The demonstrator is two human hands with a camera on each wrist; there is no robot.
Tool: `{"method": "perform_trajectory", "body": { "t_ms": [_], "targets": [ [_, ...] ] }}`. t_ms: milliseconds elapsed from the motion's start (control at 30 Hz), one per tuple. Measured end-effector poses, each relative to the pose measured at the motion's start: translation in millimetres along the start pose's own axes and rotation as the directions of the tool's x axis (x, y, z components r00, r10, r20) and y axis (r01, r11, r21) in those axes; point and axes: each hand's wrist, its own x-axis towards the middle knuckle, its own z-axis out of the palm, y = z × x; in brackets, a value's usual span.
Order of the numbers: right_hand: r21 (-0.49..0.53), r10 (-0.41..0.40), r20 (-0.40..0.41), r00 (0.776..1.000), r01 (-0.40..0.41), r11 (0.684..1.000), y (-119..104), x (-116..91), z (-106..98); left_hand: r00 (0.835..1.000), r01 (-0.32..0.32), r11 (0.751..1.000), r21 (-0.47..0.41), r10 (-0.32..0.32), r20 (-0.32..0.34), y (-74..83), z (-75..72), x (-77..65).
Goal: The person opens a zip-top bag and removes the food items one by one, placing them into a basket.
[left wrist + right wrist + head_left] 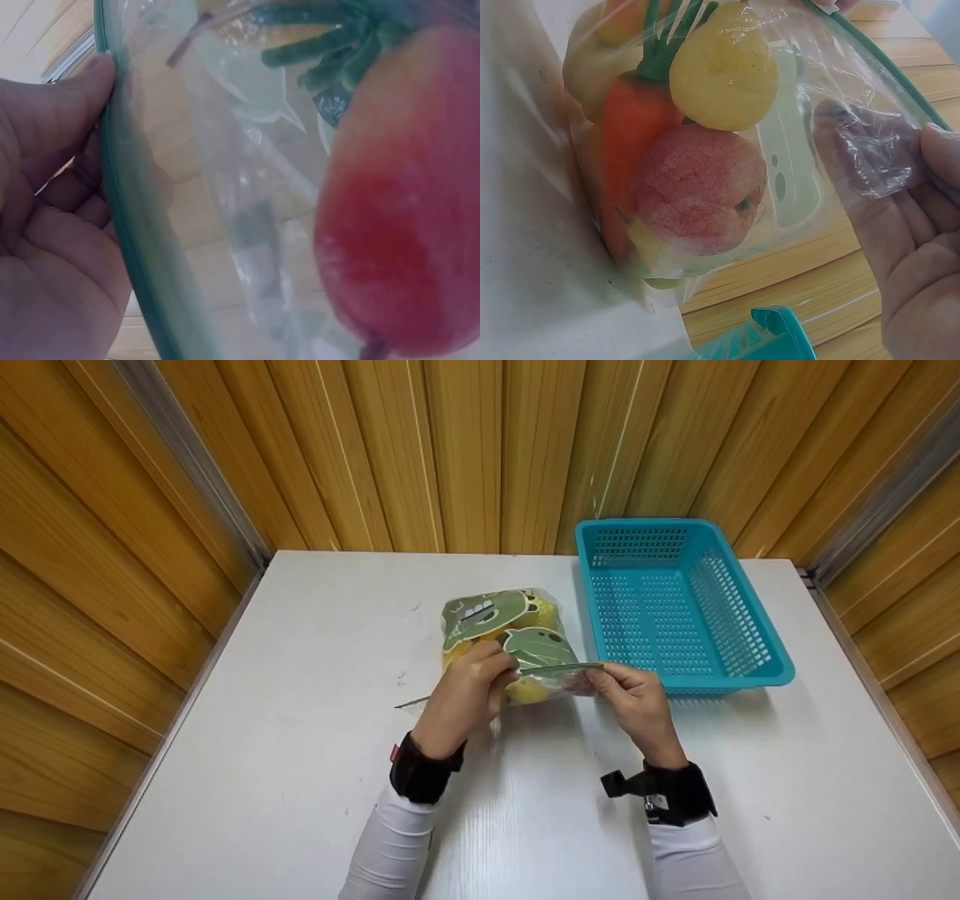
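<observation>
Left grip [469,690] and right grip [634,701] were both clamped on the green zip strip [559,667] of a clear plastic bag [510,622], a short stretch of that strip running between them. Right thumb and fingers pinched the film from either side, and on the left the thumb pressed the strip from the front, with the other fingers curled behind. One end of the strip stuck out past the left hand. From where I stood, the bag sat around the middle of the white desk [322,660], its zip edge turned toward the person, big green printed shapes [541,646] across the plastic. Through it I could make out an orange carrot [626,127] with a green top, a yellow fruit [724,75] beside it and a wrinkly reddish one [697,191] just below. Just to the right of the bag, near the right hand, a teal basket [720,684] with slotted sides stood at the back of the desk, close to the wood-panelled wall [465,457]. Both wrists wore black straps [421,772] over white sleeves [390,840]
</observation>
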Motion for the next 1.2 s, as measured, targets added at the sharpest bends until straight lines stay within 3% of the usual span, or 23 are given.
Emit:
{"method": "perform_trajectory", "body": {
  "t_ms": [467, 867, 1200],
  "targets": [
    [-0.007, 0.003, -0.012, 1.0, -0.003, 1.0, -2.2, -0.6, -2.8, 1.0, 0.027, 1.0, -0.001, -0.027, -0.011, -4.0, -2.0, -0.7],
    [0.052, -0.024, 0.006, 1.0, 0.023, 0.998, -0.2, 0.4, -5.7, 0.999, 0.031, 1.0, 0.001, -0.031, -0.023, -7.6, -5.8, -2.0],
    [0.021, 0.005, -0.026, 1.0, -0.005, 1.0, -2.9, -0.1, -7.4, 0.999, 0.046, 0.999, 0.011, -0.046, -0.027, -8.3, -10.5, -2.3]
  ]
}}
